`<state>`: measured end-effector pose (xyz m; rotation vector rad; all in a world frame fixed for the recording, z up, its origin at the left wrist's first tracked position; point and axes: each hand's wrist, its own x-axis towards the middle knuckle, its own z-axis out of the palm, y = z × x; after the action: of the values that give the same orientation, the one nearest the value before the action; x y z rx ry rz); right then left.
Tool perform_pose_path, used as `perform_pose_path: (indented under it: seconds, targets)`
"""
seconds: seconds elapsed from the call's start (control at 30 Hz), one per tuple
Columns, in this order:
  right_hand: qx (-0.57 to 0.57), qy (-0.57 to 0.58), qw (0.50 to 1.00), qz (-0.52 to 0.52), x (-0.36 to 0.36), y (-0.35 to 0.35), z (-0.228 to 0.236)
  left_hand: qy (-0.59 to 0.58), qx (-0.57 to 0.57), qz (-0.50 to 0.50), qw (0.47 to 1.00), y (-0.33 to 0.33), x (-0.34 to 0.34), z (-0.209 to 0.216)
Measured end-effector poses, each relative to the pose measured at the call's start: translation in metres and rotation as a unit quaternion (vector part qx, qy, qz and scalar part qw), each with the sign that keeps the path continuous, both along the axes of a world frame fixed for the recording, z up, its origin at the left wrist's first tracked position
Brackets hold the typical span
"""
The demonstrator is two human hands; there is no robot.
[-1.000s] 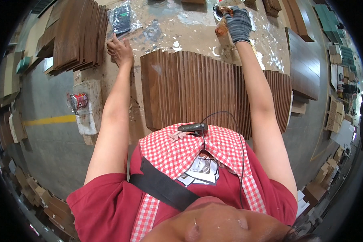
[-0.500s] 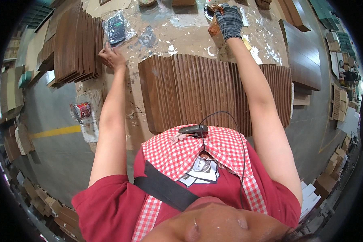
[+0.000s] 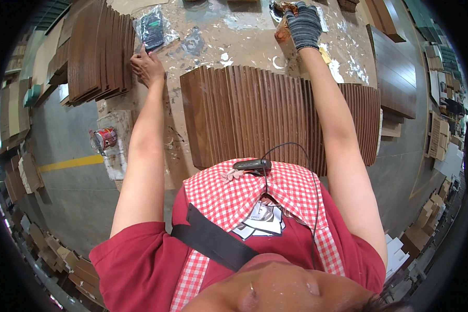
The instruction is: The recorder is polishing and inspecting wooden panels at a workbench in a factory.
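As the head camera looked down on a paint-spotted bench [image 3: 255, 52], the left grip [image 3: 148, 68], a bare hand, lay at the near end of a dark phone [image 3: 152, 32] wrapped in a clear bag [image 3: 170, 36]. Its fingers were bent; whether they pinched the bag or merely rested beside it, I could not tell. The right grip [image 3: 303, 28], in a grey striped glove, was well to the right of the phone, curled against a rust-brown piece [image 3: 282, 33]. The palm was hidden, so I could not tell if it was clenched on that. Nearer the person, a long row of brown boards [image 3: 244, 114] stood beneath the right forearm [image 3: 334, 104]. Dark panels [image 3: 96, 52] were stacked left of the phone, and a red tin [image 3: 105, 138] was near the left forearm [image 3: 150, 125].
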<state>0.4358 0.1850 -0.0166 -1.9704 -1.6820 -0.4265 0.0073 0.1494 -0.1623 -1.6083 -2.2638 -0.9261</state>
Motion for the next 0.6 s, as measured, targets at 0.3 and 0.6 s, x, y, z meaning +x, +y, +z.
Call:
perform_pose_path:
  seconds: [0.3, 0.6]
  targets:
    - [-0.011, 0.026, 0.999, 0.026, -0.008, -0.001, 0.004, 0.002, -0.007, 0.027, 1.000, -0.008, -0.009, -0.003]
    - [0.005, 0.015, 0.999, 0.037, -0.008, -0.008, 0.004, 0.016, -0.011, 0.035, 0.999, -0.013, -0.011, -0.003]
